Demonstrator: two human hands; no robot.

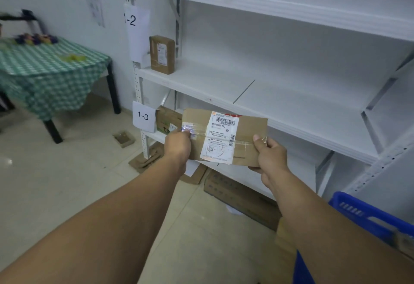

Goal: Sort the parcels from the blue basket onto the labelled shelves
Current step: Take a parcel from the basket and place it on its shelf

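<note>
Both hands grasp the parcel: your left hand clamps its left end, your right hand pinches its right end, thumb on top. Parcel is in the air, label up, just right of the 1-3 sign. Blue basket sits near right.

Well left of the left hand, a table draped in green checked cloth stands by a white wall; pale tiled floor spreads beneath it.

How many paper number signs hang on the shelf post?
2: the 1-2 sign higher up; the 1-3 sign below it, left of the held parcel. More may hide above the picture.
</note>
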